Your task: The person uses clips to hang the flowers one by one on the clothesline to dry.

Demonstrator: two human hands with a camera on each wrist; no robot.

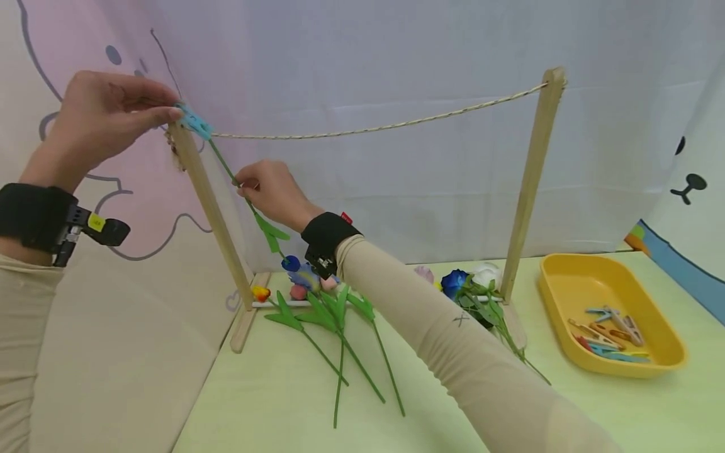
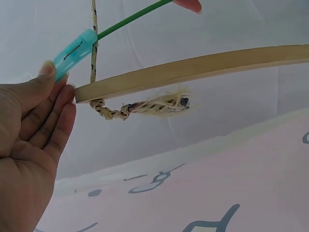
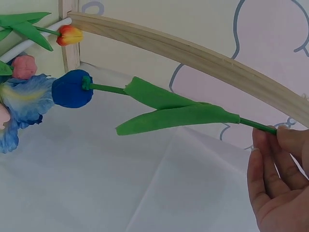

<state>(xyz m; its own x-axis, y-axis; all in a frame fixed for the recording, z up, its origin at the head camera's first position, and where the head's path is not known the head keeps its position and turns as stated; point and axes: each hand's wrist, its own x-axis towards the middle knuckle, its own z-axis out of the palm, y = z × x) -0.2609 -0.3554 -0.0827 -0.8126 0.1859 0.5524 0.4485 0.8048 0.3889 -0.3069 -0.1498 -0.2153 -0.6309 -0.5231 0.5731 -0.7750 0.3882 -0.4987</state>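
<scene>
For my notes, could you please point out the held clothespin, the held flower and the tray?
Held clothespin [image 2: 77, 54], left wrist view: its body.
Held flower [image 3: 186, 116], right wrist view: a leaf.
Tray [image 1: 583, 289], head view: bare floor.

Beige and black

Behind the left hand [image 1: 99, 119], a black wristband [image 1: 31, 214] carries a yellow-stickered camera [image 1: 113, 232]; behind the right hand [image 1: 274, 192], a red-tagged black band [image 1: 328, 234]. Beige sleeves [image 1: 413, 296] follow, a dark cross-like mark [image 1: 461, 319] on the right one.

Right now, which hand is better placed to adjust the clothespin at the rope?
Probably the left hand: it pinches the blue clothespin at the rope, while the right hand holds the green stem lower down, away from the clothespin.
</scene>
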